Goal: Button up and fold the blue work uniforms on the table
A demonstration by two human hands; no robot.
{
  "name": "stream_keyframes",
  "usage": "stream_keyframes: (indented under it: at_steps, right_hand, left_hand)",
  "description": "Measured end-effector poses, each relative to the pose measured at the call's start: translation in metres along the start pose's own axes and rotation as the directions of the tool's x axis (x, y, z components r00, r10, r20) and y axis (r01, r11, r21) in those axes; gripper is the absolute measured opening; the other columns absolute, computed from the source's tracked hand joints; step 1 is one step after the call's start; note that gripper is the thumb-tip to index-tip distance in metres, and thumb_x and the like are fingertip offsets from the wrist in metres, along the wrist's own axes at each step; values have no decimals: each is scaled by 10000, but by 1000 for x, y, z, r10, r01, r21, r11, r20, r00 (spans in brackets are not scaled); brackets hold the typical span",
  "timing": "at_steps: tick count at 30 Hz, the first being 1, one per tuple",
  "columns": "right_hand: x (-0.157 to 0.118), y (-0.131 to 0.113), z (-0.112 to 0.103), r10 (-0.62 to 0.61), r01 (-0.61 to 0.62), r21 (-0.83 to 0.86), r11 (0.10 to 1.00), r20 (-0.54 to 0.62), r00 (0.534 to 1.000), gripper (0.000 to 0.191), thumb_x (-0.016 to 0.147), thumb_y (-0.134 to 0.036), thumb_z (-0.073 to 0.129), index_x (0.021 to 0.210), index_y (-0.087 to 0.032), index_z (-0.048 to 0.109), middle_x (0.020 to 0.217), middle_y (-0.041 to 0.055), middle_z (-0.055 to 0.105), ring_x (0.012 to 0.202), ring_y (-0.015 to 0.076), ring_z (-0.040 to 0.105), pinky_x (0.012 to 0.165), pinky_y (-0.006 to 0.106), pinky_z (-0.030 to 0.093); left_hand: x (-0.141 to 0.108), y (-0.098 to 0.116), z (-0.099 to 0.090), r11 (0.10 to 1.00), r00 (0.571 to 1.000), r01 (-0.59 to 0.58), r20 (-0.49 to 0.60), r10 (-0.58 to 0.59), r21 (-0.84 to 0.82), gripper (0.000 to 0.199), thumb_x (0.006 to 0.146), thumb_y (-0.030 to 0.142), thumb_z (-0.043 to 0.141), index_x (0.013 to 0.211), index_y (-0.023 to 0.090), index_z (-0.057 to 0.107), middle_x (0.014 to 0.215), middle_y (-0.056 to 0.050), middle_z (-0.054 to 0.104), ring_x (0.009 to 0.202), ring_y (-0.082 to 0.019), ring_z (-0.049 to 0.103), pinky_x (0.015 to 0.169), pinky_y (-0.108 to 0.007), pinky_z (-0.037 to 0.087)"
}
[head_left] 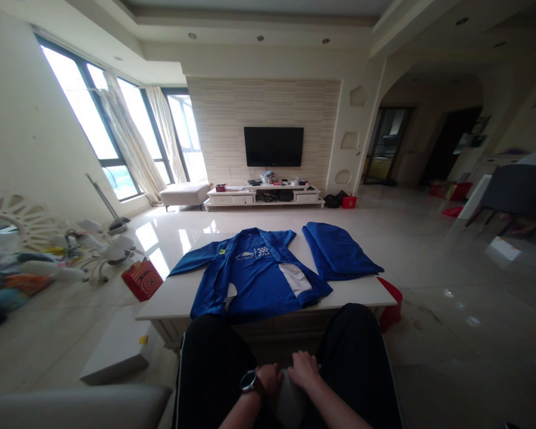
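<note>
on the table's [170,299] left and middle, the blue jacket [256,285] lies spread open; it looks light and limp — best held by both shoulders, towards the table's far edge. before the table, the left hand [270,378] and right hand [304,369] rest with curled fingers; whether they grip anything, i cannot tell. on the table's right end, the folded blue cloth [343,255] seems soft — best supported from beneath.
</note>
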State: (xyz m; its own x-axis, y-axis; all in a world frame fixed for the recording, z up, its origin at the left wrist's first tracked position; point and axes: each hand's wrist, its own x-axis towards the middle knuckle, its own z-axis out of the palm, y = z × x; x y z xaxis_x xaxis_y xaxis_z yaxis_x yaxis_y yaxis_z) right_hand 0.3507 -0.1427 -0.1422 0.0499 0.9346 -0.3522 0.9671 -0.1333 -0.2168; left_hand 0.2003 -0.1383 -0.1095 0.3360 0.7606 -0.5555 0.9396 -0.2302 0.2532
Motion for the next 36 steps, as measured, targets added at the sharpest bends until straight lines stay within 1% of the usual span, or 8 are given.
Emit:
stream_keyframes:
  at_steps: [4,7,11,15,22,27,36]
  right_hand:
    - [1,0,1,13,-13,6,1000,8,1000,345,897,-275,595,1191,-195,757,1300,152,705,1289,339,608,1105,500,433]
    - [1,0,1,14,-14,3,1000,4,1000,347,897,-277,594,1192,-196,757,1310,152,699,1295,339,604,1106,498,433]
    - [1,0,2,14,-14,-2,1000,4,1000,360,896,-268,590,1208,-191,753,1336,156,685,1306,344,597,1103,497,438]
    - [2,1,2,14,-14,8,1000,2,1000,365,892,-265,591,1210,-185,752,1327,156,691,1295,344,605,1105,504,436]
    - [0,-1,0,15,-15,5,1000,4,1000,364,900,-272,590,1214,-182,750,1313,161,700,1294,341,609,1111,504,433]
    - [-1,-1,0,15,-15,3,1000,6,1000,361,906,-276,594,1222,-197,748,1322,152,698,1306,336,603,1117,497,431]
    - [-1,-1,-1,18,-18,7,1000,-2,1000,359,899,-274,592,1212,-204,752,1346,152,685,1307,339,601,1113,497,432]
  left_hand:
    - [1,-1,0,1000,1000,-13,9,13,-8,550,1007,397,294,1320,137,665,1393,-179,673,1309,-313,624,1099,-451,450]
    - [5,-3,4,1000,1000,-16,3,16,-13,553,1008,394,294,1327,132,662,1386,-178,678,1314,-316,622,1104,-459,451]
    - [9,-5,9,1000,1000,-10,-4,10,1,540,1007,404,305,1323,151,662,1383,-169,682,1311,-313,626,1107,-466,450]
    - [9,-5,8,1000,1000,-8,1,8,-9,532,1005,413,305,1308,174,671,1385,-162,683,1312,-311,627,1107,-463,450]
    - [6,-3,6,1000,1000,-7,-5,7,-11,537,991,396,301,1305,164,670,1381,-171,684,1316,-325,620,1113,-492,441]
    - [5,-2,4,1000,1000,-10,3,10,-14,540,995,402,300,1308,164,670,1391,-166,679,1320,-315,619,1114,-471,444]
    - [8,-4,6,1000,1000,-19,4,19,-7,564,996,398,291,1324,130,663,1389,-188,675,1308,-325,625,1104,-480,452]
